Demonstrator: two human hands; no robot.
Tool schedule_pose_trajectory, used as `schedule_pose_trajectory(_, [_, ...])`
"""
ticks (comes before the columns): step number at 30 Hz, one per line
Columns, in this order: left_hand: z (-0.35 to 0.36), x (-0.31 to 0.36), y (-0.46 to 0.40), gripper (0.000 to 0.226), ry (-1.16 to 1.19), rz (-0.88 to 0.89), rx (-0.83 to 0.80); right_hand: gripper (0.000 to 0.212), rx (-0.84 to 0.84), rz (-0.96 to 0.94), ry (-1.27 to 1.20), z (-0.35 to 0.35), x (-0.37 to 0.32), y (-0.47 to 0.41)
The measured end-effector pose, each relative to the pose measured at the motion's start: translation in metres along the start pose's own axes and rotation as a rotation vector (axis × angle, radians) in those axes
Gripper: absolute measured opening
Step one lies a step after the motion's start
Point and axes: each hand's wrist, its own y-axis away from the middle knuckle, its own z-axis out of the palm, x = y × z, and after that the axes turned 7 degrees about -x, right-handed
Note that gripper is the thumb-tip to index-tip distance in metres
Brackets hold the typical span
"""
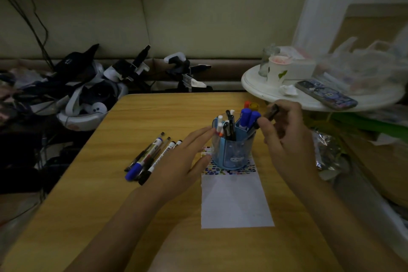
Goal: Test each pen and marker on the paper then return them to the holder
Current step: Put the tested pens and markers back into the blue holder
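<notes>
grip: right hand (284, 137) pinches a dark slim pen (268, 116) at the rim; left hand (183, 161) spread, fingertips touching the holder's side
holder: translucent blue plastic cup (234, 152) stands on the white paper sheet (236, 201); pens upright inside
untested?: loose markers and pens (150, 157) lie left on the wooden table (110, 205)
tip: steady the cup; draw the pen straight up; likely to snag neighbours

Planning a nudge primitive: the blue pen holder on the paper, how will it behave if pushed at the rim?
The pen holder is tall, narrow and top-loaded with pens, so a rim push probably tips it. It stands on the paper, which may slide with it. The left hand with straight fingers at its side suggests it needs steadying.
</notes>
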Motion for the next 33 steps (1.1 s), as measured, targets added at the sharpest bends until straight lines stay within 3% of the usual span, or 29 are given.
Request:
schedule_pose_trajectory(3, [-0.002,0.001,0.001,0.059,0.026,0.007,-0.003,0.039,0.012,-0.027,-0.002,0.001,-0.002,0.001])
schedule_pose_trajectory(11, [-0.003,0.003,0.003,0.059,0.053,0.020,-0.011,0.024,-0.064,-0.082,0.231,0.012,0.002,0.006])
schedule_pose_trajectory(16, [-0.006,0.000,0.004,0.060,0.051,0.018,-0.030,0.014,-0.077,-0.113,0.254,0.011,0.002,0.004])
schedule_pose_trajectory(26, [-0.026,-0.055,0.016,0.047,-0.281,-0.223,-0.033,0.028,-0.039,-0.085,0.173,0.007,0.000,0.008])
schedule_pose_trajectory(33, [-0.026,-0.062,0.020,0.045,-0.354,-0.215,-0.055,0.025,-0.022,-0.107,0.224,0.007,-0.004,0.010])
